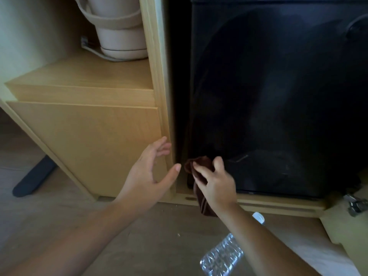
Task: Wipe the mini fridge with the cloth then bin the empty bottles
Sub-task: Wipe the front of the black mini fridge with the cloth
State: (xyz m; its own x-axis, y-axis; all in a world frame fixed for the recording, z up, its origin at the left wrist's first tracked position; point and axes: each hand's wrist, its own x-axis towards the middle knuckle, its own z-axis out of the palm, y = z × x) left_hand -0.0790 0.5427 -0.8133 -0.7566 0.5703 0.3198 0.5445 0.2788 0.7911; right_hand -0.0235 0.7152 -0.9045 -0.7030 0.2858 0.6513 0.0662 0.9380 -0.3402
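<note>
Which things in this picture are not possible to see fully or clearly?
Head view only.
Bottle: the right forearm covers its neck.
Kettle: upper part cut off by the top edge.
Mini fridge: dark, right side cut off by the edge.
Cloth: partly under the right hand.

Left grip (148, 172), right grip (217, 188) — both bare; forearms bare, nails short.
</note>
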